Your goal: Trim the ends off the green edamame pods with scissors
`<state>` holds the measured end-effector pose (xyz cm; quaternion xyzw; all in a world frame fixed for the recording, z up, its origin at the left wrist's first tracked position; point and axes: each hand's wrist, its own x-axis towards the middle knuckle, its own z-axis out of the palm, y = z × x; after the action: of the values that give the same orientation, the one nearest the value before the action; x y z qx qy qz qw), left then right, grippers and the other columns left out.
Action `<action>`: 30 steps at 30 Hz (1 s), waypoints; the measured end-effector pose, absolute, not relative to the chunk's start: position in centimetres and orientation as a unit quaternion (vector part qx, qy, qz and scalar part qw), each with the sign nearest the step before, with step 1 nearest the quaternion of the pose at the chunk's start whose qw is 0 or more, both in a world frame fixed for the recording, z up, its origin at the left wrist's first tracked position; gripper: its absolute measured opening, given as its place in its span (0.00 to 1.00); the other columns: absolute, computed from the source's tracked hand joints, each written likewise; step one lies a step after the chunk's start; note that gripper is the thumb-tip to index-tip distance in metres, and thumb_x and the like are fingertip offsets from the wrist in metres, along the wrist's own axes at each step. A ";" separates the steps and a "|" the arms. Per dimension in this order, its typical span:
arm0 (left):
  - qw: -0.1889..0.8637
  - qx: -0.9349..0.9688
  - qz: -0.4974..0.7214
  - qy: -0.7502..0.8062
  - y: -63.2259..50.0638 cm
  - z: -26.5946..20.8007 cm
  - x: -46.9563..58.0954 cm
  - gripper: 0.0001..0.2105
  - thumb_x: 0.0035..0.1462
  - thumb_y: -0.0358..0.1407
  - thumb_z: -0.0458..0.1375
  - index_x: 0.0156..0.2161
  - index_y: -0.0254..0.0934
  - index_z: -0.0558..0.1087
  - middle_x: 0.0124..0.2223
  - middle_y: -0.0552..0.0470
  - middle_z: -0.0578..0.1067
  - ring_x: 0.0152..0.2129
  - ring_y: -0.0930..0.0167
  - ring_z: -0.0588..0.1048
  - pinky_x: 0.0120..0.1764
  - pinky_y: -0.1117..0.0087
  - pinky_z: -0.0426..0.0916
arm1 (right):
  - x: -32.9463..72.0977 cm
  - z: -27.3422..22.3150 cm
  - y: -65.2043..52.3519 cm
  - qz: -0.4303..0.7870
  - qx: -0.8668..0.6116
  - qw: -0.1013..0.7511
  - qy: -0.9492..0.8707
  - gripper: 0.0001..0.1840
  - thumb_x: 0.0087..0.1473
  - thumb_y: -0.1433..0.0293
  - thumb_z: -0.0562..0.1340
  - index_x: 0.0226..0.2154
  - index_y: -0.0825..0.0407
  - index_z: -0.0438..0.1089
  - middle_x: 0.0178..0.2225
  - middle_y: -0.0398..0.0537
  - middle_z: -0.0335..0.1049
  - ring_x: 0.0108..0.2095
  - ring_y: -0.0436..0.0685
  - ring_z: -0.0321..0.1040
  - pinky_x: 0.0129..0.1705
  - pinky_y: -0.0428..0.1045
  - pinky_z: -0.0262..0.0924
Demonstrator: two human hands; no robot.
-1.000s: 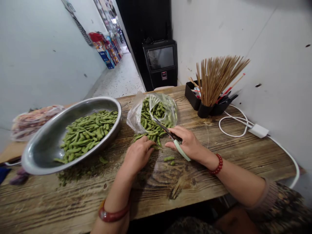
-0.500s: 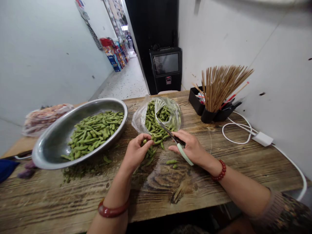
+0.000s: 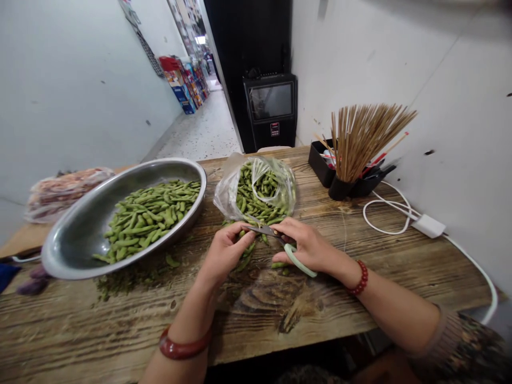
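My right hand [image 3: 306,246] grips scissors [image 3: 298,260] with pale green handles. Their blades point left and reach the fingertips of my left hand [image 3: 226,249]. That hand is closed in a pinch on an edamame pod, mostly covered by the fingers. Just beyond both hands sits a clear plastic bag [image 3: 224,188], open at the top and full of green edamame pods [image 3: 267,184]. A few loose pods lie on the wood between and below my hands. To the left, a big steel basin [image 3: 76,242] holds a heap of pods [image 3: 154,218].
Trimmed green bits [image 3: 120,282] litter the wooden table [image 3: 256,330] by the basin. A bagged pinkish food [image 3: 66,194] lies far left. Black holders with wooden skewers [image 3: 366,144] stand back right, beside a white cable and adapter [image 3: 429,226]. A black box-shaped device [image 3: 272,106] stands behind the table.
The scissors have swung down and left, so their blades now meet my left fingertips. My left hand stays nearly in place. The view has shifted slightly.
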<state>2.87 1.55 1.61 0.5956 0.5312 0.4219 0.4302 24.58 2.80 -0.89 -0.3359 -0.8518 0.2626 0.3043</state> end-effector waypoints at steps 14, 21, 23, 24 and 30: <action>0.396 0.671 0.375 0.502 1.7 1.4 2.9 0.06 0.53 0.35 0.59 0.33 0.35 0.77 0.34 0.50 0.77 0.33 0.67 0.72 0.42 0.68 0.64 | 24.6 -0.6 2.7 0.262 -0.322 0.306 -0.857 0.23 0.50 0.63 0.68 0.48 0.53 0.68 0.36 0.48 0.67 0.31 0.52 0.64 0.34 0.47 0.61; 0.369 0.675 0.364 0.525 1.8 1.5 2.7 0.07 0.49 0.34 0.61 0.24 0.35 0.72 0.26 0.53 0.71 0.27 0.71 0.68 0.33 0.72 0.62 | 24.8 -0.3 2.8 0.262 -0.315 0.288 -0.866 0.20 0.51 0.63 0.67 0.46 0.55 0.70 0.35 0.49 0.69 0.34 0.54 0.67 0.37 0.48 0.61; 0.402 0.641 0.376 0.534 1.7 1.5 2.7 0.06 0.49 0.34 0.62 0.25 0.35 0.72 0.24 0.55 0.68 0.24 0.73 0.65 0.29 0.74 0.60 | 24.8 -0.4 2.9 0.263 -0.321 0.300 -0.859 0.20 0.51 0.63 0.67 0.45 0.55 0.70 0.35 0.49 0.69 0.33 0.54 0.67 0.36 0.48 0.62; 0.426 0.614 0.389 0.539 1.6 1.6 2.7 0.05 0.49 0.35 0.62 0.27 0.35 0.72 0.24 0.56 0.67 0.22 0.75 0.64 0.26 0.75 0.58 | 24.8 -0.6 3.0 0.264 -0.325 0.314 -0.852 0.21 0.51 0.62 0.67 0.45 0.55 0.70 0.35 0.50 0.69 0.34 0.55 0.67 0.37 0.48 0.62; 0.575 0.460 0.459 0.497 1.5 1.6 2.6 0.11 0.50 0.37 0.64 0.35 0.36 0.67 0.23 0.58 0.68 0.15 0.80 0.59 0.18 0.79 0.49 | 24.8 -1.3 3.6 0.264 -0.356 0.390 -0.807 0.24 0.51 0.61 0.67 0.48 0.55 0.68 0.39 0.52 0.69 0.38 0.57 0.68 0.41 0.52 0.64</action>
<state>2.61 1.52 1.57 0.4601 0.4971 0.4594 0.5747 24.76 3.56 -1.34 -0.3561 -0.8067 0.2644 0.3904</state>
